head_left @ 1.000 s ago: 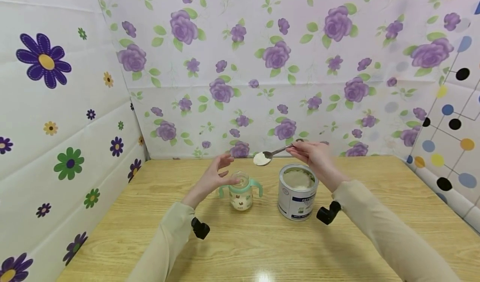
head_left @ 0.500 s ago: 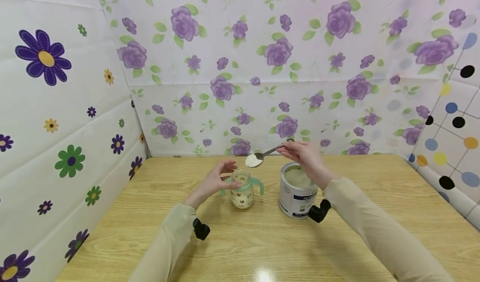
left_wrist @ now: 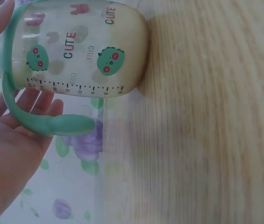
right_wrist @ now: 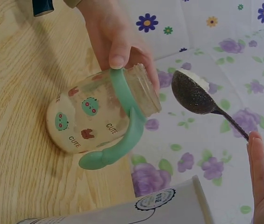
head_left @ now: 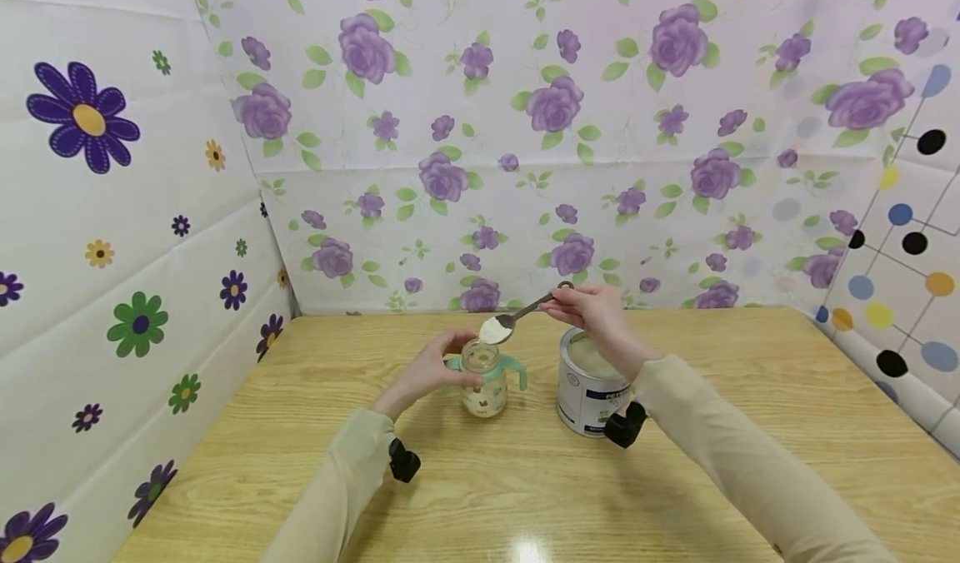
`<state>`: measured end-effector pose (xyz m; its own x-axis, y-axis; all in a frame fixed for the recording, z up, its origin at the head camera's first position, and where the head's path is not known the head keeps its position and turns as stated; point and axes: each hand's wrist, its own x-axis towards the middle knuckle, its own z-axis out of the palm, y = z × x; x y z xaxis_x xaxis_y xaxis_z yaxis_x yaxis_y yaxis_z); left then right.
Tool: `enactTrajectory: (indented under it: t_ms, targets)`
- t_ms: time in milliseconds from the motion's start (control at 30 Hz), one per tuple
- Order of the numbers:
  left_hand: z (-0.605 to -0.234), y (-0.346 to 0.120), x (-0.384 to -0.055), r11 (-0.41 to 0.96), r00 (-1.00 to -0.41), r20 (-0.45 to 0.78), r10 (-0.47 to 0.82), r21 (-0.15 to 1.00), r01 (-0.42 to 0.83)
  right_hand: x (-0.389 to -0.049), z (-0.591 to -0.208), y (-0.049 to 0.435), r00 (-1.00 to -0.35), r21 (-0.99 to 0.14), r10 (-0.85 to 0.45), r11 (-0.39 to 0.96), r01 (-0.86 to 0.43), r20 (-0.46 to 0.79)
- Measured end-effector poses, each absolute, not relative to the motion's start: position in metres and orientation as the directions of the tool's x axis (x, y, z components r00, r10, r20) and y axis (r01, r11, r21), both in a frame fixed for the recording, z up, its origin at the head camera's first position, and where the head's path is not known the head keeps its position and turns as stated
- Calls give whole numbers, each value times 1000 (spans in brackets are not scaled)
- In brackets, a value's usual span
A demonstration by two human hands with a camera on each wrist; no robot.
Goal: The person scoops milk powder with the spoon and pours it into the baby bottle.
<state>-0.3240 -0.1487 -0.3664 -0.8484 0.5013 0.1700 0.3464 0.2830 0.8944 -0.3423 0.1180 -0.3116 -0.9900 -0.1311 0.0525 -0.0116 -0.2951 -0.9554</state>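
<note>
A clear baby bottle (head_left: 486,398) with a green two-handled collar stands upright on the table, pale contents at its bottom and its mouth uncovered. My left hand (head_left: 429,371) grips it near the collar; in the right wrist view the thumb (right_wrist: 118,57) presses the collar while the other fingers go behind the neck. My right hand (head_left: 597,320) pinches the handle of a metal spoon (head_left: 507,321). White powder (head_left: 491,331) is heaped in the spoon's bowl, which hangs just above the bottle mouth. A green handle (left_wrist: 73,125) shows beside my left palm.
An open milk powder can (head_left: 588,398) stands right of the bottle, under my right hand, with pale powder inside. The wooden table (head_left: 480,496) meets a flowered cloth (head_left: 480,163) at the back and a printed sheet on each side.
My right hand has carried the loaded spoon leftward from near the can to above the bottle mouth. My left hand has closed in from beside the bottle and taken hold of it.
</note>
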Motion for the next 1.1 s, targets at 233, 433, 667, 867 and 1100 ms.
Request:
enactTrajectory:
  t_ms: [233, 433, 667, 867, 1100]
  targets:
    - [-376, -150, -332, 265, -843, 164, 512, 904, 337, -342, -312, 113, -991, -962, -124, -273, -5, 40]
    - [-396, -153, -347, 266, -861, 171, 480, 906, 329, -341, -311, 109, -992, -969, -119, -247, -18, 49]
    - [-397, -153, -347, 287, -859, 180, 479, 893, 347, -342, -312, 106, -992, -975, -114, -220, -22, 48]
    - [-374, -149, -330, 277, -842, 166, 513, 896, 346, -342, -312, 100, -994, -985, -97, -173, -27, 44]
    - [-369, -147, -326, 298, -847, 163, 505, 889, 349, -342, -314, 96, -992, -991, -95, -114, -66, 77]
